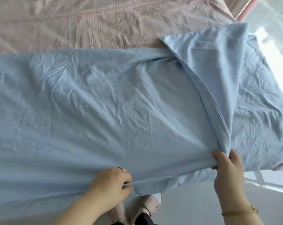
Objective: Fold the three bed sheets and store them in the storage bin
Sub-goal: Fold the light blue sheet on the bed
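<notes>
Bed (72, 26) with a pinkish checked cover, seen from its near edge; grey glossy floor (194, 200) below and to the right, with bright window glare on it.

Left hand (111, 184): at the bed's near edge, back of hand up, forearm coming in from the lower left. Fingers are curled, and thumb and fingers pinch the hem of the light blue sheet (88, 103). The hem runs taut to the right from the pinch. There is a dark ring (120, 168) on one finger.

Right hand (227, 168): near the bed's near right corner, forearm coming up from the lower right, back of hand toward the camera. Fingers and thumb are closed round a bunched fold of the same sheet, lifted a little off the bed. There is a thin gold bracelet (241, 212) on the wrist.

From the right hand's grip a raised ridge of cloth runs up toward the far right, where a flap of the sheet is turned over, its zigzag-cut edge showing. The rest of the sheet lies spread and creased across the near half of the bed, reaching the left border of view and draping over the near edge and the right end. The far half of the bed shows only the checked cover.

Pale pink shoes (151, 207) on the floor below the sheet's hanging edge, between the two forearms.
</notes>
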Motion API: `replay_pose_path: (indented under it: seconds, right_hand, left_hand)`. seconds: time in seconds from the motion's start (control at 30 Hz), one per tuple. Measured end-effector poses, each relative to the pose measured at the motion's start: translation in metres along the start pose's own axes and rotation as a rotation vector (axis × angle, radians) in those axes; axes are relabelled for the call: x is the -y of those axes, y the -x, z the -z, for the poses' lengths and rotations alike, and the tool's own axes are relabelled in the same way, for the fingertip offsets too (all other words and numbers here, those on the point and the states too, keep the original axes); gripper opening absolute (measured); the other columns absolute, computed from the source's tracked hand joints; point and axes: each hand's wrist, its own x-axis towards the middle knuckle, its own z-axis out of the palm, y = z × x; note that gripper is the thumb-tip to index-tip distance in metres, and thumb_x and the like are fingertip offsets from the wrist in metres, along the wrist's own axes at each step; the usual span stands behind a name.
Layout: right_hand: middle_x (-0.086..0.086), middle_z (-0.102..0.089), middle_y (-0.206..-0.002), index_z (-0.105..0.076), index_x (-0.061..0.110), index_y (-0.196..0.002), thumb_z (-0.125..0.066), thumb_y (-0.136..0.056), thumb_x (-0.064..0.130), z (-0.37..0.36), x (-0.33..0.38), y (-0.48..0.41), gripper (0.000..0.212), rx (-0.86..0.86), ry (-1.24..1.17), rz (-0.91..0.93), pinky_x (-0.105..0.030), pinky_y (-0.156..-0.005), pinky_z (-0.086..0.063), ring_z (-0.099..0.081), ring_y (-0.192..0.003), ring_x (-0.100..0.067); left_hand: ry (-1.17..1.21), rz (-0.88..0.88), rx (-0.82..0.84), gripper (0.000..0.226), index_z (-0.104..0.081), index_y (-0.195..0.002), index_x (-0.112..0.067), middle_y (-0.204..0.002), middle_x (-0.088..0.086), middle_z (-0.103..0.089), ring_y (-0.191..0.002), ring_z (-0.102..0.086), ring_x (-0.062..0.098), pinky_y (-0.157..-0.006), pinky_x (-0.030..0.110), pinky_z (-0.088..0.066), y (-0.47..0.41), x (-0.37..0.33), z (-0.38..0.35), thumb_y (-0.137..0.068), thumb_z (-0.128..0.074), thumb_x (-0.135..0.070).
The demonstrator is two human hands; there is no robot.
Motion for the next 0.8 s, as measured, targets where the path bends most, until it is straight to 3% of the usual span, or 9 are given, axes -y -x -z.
replay_pose_path:
  seconds: [0.1,0.17,0.3,0.37,0.43,0.53,0.6,0.67,0.8]
  right_hand:
    - [-0.005,-0.036,-0.061,-0.042,0.007,-0.071,-0.057,-0.083,0.006,0.009,-0.040,-0.004,0.019,0.013,0.116,-0.215,-0.016,-0.037,-0.038,-0.037,-0.048,-0.016]
    - [-0.005,-0.038,-0.060,-0.044,0.006,-0.077,-0.058,-0.079,0.007,0.006,-0.044,-0.012,0.014,-0.016,0.212,-0.208,-0.015,-0.038,-0.038,-0.042,-0.046,-0.015]
    - [-0.006,-0.050,-0.101,-0.041,0.012,-0.124,-0.056,-0.081,0.009,-0.006,-0.021,-0.015,0.046,-0.156,0.425,-0.009,-0.033,-0.080,-0.040,-0.051,-0.097,-0.027]
    - [-0.009,-0.040,-0.132,-0.028,0.014,-0.140,-0.056,-0.082,0.010,-0.013,-0.009,-0.022,0.065,-0.162,0.691,0.200,-0.037,-0.098,-0.031,-0.038,-0.122,-0.027]
    - [-0.010,-0.031,-0.142,-0.023,0.015,-0.143,-0.052,-0.085,0.011,-0.021,-0.001,-0.039,0.065,-0.089,1.041,0.354,-0.036,-0.102,-0.023,-0.030,-0.127,-0.030]
    - [-0.013,-0.038,-0.134,-0.031,0.013,-0.136,-0.041,-0.089,0.008,-0.034,0.012,-0.065,0.048,0.018,1.347,0.482,-0.039,-0.094,-0.029,-0.035,-0.122,-0.032]
    - [-0.014,-0.050,-0.124,-0.041,0.008,-0.123,-0.041,-0.090,0.011,-0.040,0.018,-0.078,0.033,0.047,1.386,0.504,-0.038,-0.089,-0.032,-0.041,-0.118,-0.032]
    - [-0.016,-0.059,-0.111,-0.048,0.005,-0.108,-0.044,-0.090,0.020,-0.040,0.023,-0.091,0.024,0.074,1.210,0.403,-0.036,-0.080,-0.035,-0.049,-0.109,-0.034]
    - [-0.003,-0.044,-0.063,-0.044,0.010,-0.070,-0.044,-0.084,0.019,-0.016,0.035,-0.116,0.017,0.224,0.646,0.246,-0.028,-0.051,-0.032,-0.044,-0.070,-0.026]
  left_hand:
    - [-0.008,-0.065,0.040,0.023,-0.067,-0.083,-0.028,-0.086,-0.013,-0.064,-0.088,-0.060,0.004,-0.060,0.016,-0.027,-0.002,-0.011,-0.006,-0.072,-0.065,-0.049]
    - [0.031,-0.003,0.072,0.024,-0.064,-0.101,-0.028,-0.105,-0.010,-0.062,-0.105,-0.055,0.008,-0.072,0.018,-0.032,-0.006,-0.015,-0.014,-0.084,-0.057,-0.042]
    - [0.080,-0.008,0.125,0.027,-0.057,-0.112,-0.029,-0.117,-0.011,-0.057,-0.114,-0.049,0.009,-0.085,0.020,-0.036,-0.015,-0.027,-0.026,-0.089,-0.049,-0.040]
    - [0.069,-0.029,0.140,0.028,-0.055,-0.114,-0.028,-0.119,-0.010,-0.055,-0.115,-0.048,0.011,-0.087,0.021,-0.036,-0.019,-0.035,-0.026,-0.090,-0.047,-0.041]
    - [0.020,-0.085,0.141,0.033,-0.053,-0.116,-0.028,-0.121,-0.008,-0.054,-0.117,-0.047,0.012,-0.090,0.021,-0.034,-0.023,-0.045,-0.028,-0.089,-0.048,-0.045]
    - [-0.043,-0.162,0.101,0.039,-0.059,-0.106,-0.028,-0.107,-0.008,-0.060,-0.106,-0.055,0.010,-0.084,0.019,-0.037,-0.023,-0.052,-0.039,-0.076,-0.060,-0.054]
    - [-0.084,-0.189,0.082,0.039,-0.066,-0.065,-0.028,-0.064,-0.012,-0.063,-0.064,-0.062,0.004,-0.055,0.013,-0.041,-0.025,-0.049,-0.047,-0.041,-0.082,-0.055]
    - [-0.107,-0.193,0.072,0.041,-0.056,-0.039,-0.026,-0.039,-0.011,-0.051,-0.038,-0.052,0.004,-0.037,0.011,-0.030,-0.029,-0.054,-0.050,-0.017,-0.085,-0.044]
    - [-0.028,-0.021,0.116,0.020,-0.067,-0.070,-0.020,-0.075,-0.007,-0.066,-0.078,-0.065,0.015,-0.051,0.020,-0.026,-0.040,-0.067,-0.045,-0.064,-0.055,-0.034]
